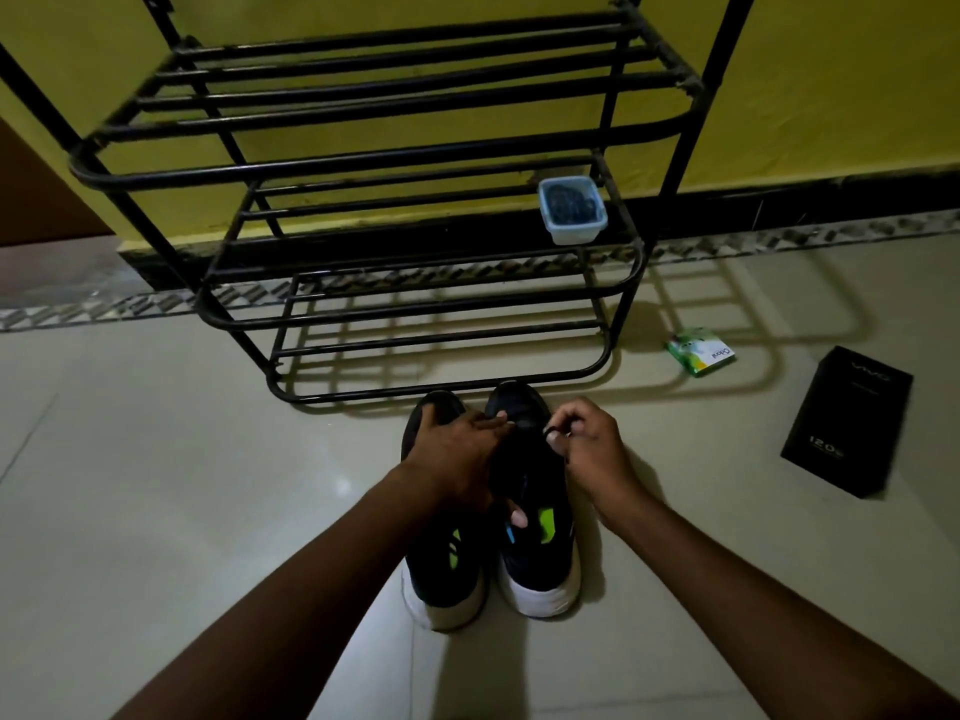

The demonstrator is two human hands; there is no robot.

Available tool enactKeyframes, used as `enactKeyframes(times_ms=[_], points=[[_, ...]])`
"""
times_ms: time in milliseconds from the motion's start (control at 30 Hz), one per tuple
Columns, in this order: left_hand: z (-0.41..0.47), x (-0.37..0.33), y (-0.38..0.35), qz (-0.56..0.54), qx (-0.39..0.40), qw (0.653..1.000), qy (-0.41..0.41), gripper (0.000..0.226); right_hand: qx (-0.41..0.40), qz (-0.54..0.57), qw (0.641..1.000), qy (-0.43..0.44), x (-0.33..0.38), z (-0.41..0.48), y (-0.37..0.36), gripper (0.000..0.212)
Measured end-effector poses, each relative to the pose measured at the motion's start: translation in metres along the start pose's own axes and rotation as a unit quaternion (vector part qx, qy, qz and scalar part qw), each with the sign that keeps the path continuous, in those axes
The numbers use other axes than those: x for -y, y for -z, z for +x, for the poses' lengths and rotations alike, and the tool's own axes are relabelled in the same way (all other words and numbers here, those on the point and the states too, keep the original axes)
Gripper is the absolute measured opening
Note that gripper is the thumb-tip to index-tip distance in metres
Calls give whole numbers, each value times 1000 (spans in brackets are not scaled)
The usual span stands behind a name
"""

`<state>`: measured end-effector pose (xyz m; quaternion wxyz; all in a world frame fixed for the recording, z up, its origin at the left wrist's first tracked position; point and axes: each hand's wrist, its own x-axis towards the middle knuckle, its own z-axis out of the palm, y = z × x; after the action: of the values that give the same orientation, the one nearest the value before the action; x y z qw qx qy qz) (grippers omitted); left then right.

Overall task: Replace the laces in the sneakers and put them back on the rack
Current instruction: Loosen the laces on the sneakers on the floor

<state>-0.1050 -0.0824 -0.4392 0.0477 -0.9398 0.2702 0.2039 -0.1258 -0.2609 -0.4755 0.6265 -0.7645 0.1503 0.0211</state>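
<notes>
Forearms (332,589) bare to frame edge; left grip (457,452), right grip (589,449) bare, nails (518,518) short.

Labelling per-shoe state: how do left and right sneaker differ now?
On the right sneaker, the right hand pinches a lace and the left hand grips its side. The left sneaker is only overlapped by the left hand. The right sneaker sits slightly nearer the rack than the left sneaker. Both: black, white soles, green accents, toes toward rack.

Open floor (156,485) left of the sneakers (537,579), rack rail (441,391) just beyond their toes, green packet (700,351) and black box (847,423) off right
</notes>
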Motion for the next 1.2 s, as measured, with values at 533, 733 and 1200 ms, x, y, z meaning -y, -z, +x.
enactKeyframes(times_ms=[533,733,1200], points=[[-3,-4,1,1,13,1000,6,120,-36,159,983,-81,19,8,20,21],[-2,-5,3,4,8,1000,4,118,46,185,980,-57,9,4,22,25],[0,-6,3,10,7,1000,3,106,56,-178,959,214,18,12,34,20]])
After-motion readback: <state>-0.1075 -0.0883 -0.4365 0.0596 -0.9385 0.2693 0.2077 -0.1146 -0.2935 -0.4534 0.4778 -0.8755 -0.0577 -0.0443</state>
